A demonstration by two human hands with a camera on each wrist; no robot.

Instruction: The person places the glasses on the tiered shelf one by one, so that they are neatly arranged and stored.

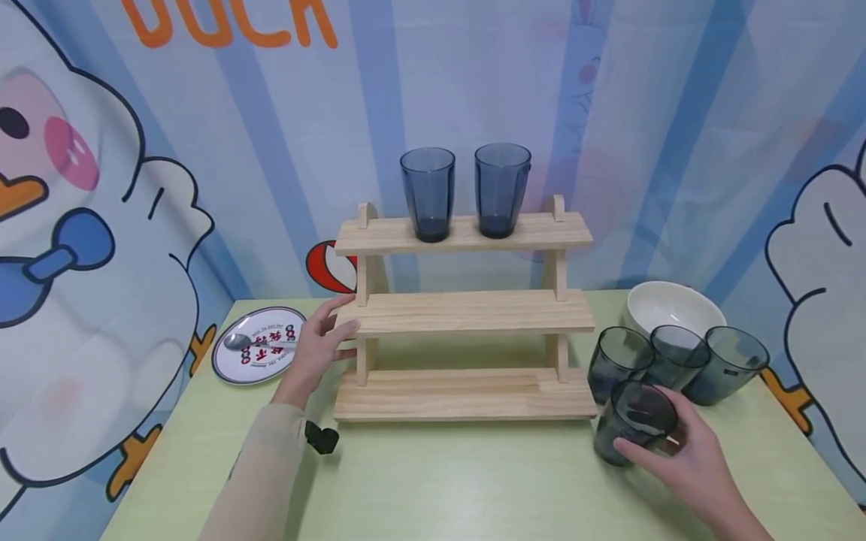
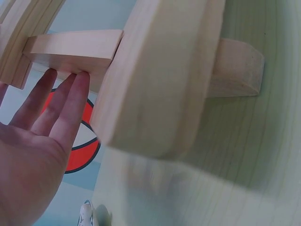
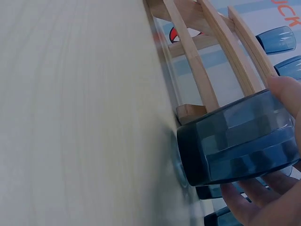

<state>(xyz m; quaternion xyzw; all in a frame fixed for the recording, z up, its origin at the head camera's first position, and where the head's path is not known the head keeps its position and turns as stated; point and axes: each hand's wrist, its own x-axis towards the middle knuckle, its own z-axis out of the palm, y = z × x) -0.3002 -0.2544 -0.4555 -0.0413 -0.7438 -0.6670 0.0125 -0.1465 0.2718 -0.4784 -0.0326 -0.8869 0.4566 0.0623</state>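
A three-tier wooden shelf rack point(image 1: 467, 312) stands mid-table in the head view. My left hand point(image 1: 318, 349) grips the left end of its middle shelf; in the left wrist view the fingertips point(image 2: 82, 77) press on the upright below that shelf. My right hand point(image 1: 697, 458) holds a dark blue-grey glass tumbler point(image 1: 625, 428) at the rack's front right corner, thumb on one side and fingers on the other. In the right wrist view the held tumbler point(image 3: 240, 141) has its base close to the table; contact cannot be told. Two blue tumblers point(image 1: 429, 195) stand upright on the top shelf.
Behind the right hand stand three more tumblers point(image 1: 727, 364), close together. A white bowl point(image 1: 666, 300) is behind them. Left of the rack lies an oval patterned plate point(image 1: 230, 368) with a metal spoon point(image 1: 238, 342) on it. A cartoon-printed curtain point(image 1: 291, 150) backs the table.
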